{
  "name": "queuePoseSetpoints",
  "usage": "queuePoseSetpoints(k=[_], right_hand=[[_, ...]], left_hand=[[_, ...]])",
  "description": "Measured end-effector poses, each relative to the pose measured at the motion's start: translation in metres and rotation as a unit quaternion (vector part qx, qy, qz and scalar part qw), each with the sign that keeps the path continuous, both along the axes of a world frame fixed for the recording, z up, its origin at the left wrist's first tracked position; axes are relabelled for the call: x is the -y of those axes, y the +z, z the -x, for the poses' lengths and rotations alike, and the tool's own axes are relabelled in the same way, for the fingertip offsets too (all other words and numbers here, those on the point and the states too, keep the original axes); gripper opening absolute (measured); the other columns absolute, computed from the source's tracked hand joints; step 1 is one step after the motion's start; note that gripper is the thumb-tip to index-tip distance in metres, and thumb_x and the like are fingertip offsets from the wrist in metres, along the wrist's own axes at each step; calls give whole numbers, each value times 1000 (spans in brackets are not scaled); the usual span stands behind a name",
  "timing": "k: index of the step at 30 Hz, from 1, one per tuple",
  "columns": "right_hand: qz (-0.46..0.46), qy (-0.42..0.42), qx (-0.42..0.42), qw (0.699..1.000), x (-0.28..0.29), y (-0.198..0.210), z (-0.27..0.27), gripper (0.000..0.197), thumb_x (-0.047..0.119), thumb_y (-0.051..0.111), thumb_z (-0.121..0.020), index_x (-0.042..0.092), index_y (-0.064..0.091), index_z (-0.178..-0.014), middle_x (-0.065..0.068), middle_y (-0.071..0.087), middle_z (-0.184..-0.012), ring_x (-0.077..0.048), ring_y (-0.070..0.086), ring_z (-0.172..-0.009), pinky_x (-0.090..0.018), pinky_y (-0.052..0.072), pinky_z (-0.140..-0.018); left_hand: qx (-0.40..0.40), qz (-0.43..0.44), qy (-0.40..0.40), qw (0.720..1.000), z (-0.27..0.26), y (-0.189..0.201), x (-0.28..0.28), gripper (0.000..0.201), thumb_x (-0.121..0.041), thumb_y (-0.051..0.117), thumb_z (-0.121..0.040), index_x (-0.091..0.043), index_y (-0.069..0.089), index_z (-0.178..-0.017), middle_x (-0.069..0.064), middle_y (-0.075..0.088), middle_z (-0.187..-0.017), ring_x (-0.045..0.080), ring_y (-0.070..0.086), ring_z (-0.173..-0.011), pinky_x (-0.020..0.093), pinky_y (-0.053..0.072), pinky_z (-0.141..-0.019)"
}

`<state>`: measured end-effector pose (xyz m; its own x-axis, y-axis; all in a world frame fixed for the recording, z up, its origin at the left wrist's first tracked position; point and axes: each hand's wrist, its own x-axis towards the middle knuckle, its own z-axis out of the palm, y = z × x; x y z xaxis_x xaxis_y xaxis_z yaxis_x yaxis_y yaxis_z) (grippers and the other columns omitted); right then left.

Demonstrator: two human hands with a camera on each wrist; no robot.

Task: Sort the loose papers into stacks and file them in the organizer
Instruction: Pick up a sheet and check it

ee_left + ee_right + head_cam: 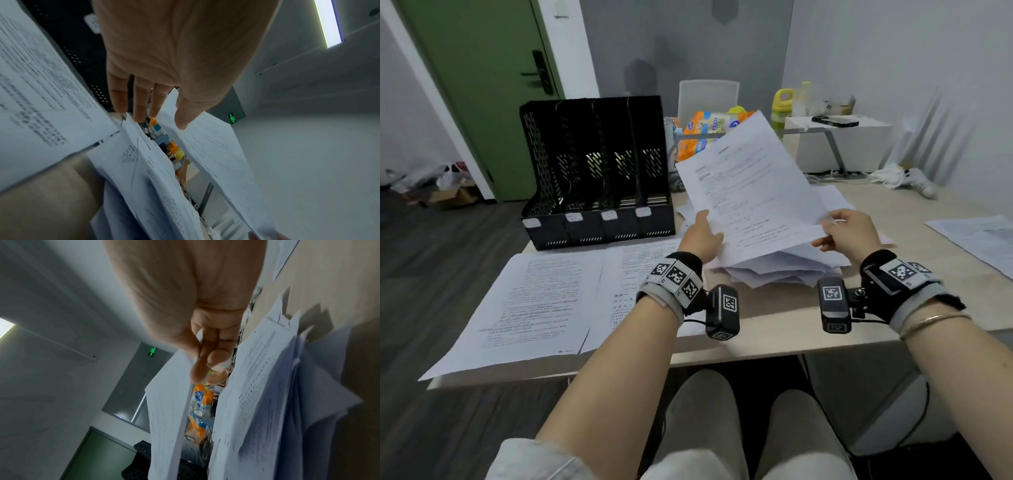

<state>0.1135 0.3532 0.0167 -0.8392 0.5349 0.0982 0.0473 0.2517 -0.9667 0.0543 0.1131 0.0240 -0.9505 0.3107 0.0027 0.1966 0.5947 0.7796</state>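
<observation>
Both hands hold one printed sheet [750, 192] tilted up above a messy pile of loose papers [774, 270] on the table [774, 329]. My left hand [702, 236] takes its left edge, thumb on top and fingers beneath. My right hand [849, 233] pinches its lower right corner. In the left wrist view the left hand [162, 116] has the sheet [216, 154] between thumb and fingers, over the pile [144, 178]. In the right wrist view the right hand [201, 363] pinches the sheet [166, 410] beside the pile [257, 386]. The black mesh organizer [595, 171] stands at the back left.
Two flat stacks of printed pages [517, 308] [640, 267] lie at the front left, the first overhanging the table edge. More sheets [976, 236] lie at the far right. Orange snack packs [705, 133], a yellow-green bottle [782, 109] and a white box [835, 144] crowd the back.
</observation>
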Motion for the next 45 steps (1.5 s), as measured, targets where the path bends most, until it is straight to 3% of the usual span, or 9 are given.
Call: queuePoseSetpoints(k=[5, 9, 19, 24, 30, 33, 37, 41, 45], right_hand=[[27, 25, 21, 999, 22, -5, 9, 39, -7, 33, -94, 0, 42, -131, -25, 53, -105, -11, 63, -40, -18, 48, -39], [7, 26, 25, 999, 25, -6, 9, 38, -2, 44, -93, 4, 47, -129, -14, 55, -75, -7, 56, -34, -17, 44, -36], [19, 9, -9, 1000, -1, 3, -25, 54, 22, 61, -91, 25, 39, -140, -12, 67, -79, -16, 62, -47, -30, 52, -58], [18, 59, 37, 997, -20, 2, -49, 39, 30, 58, -92, 6, 60, -123, -16, 69, -84, -16, 68, -56, -21, 52, -54], [-8, 44, 23, 999, -50, -8, -67, 30, 22, 61, -91, 3, 65, -113, -11, 69, -99, -19, 67, -75, -20, 54, -56], [2, 13, 1, 1000, -63, -13, -72, 26, 14, 60, -91, -2, 65, -111, -11, 68, -93, -6, 68, -62, -20, 55, -60], [-36, -56, -3, 998, -88, -17, -82, 20, 8, 64, -87, 5, 68, -107, -9, 68, -104, -13, 69, -62, -25, 58, -72], [-74, -119, 10, 990, -119, -20, -101, 20, 7, 60, -89, 11, 70, -106, 8, 59, -107, -15, 67, -61, -8, 48, -58], [-47, -183, 0, 982, -148, -25, -122, 15, 4, 62, -87, 12, 72, -95, -4, 66, -80, -8, 64, -50, -25, 58, -65]], left_hand=[[-49, -16, 40, 998, 2, 2, 24, 38, 0, 44, -90, -7, 54, -126, 10, 50, -133, 22, 46, -123, 23, 38, -89], [-61, -35, 53, 996, 5, 0, 31, 28, -2, 51, -89, -6, 65, -113, 10, 55, -128, 23, 49, -122, 23, 38, -93], [-118, -94, 21, 988, 6, 2, -6, 32, 6, 48, -88, -5, 68, -110, 9, 62, -122, 21, 55, -117, 24, 42, -99], [-107, -133, -15, 985, 10, -2, -48, 31, 5, 48, -88, -9, 68, -107, 11, 64, -118, 28, 59, -109, 41, 49, -96], [-70, -161, -67, 982, -7, -2, -114, 27, 2, 48, -91, -6, 65, -111, 11, 62, -120, 27, 63, -95, 33, 55, -81], [-63, -163, -86, 981, -16, -1, -141, 27, 1, 49, -91, -4, 64, -112, 12, 62, -119, 27, 64, -92, 31, 54, -79], [-44, -139, -128, 981, -30, -3, -181, 29, 4, 51, -89, -5, 64, -113, 10, 63, -116, 20, 62, -79, 31, 54, -76], [-47, -95, -175, 979, -40, -9, -211, 29, -1, 55, -88, -10, 63, -115, 5, 64, -115, 12, 58, -77, 25, 49, -77], [-12, -92, -218, 972, -54, -15, -239, 32, -8, 61, -88, -11, 59, -120, 5, 61, -119, 14, 59, -91, 24, 51, -67]])
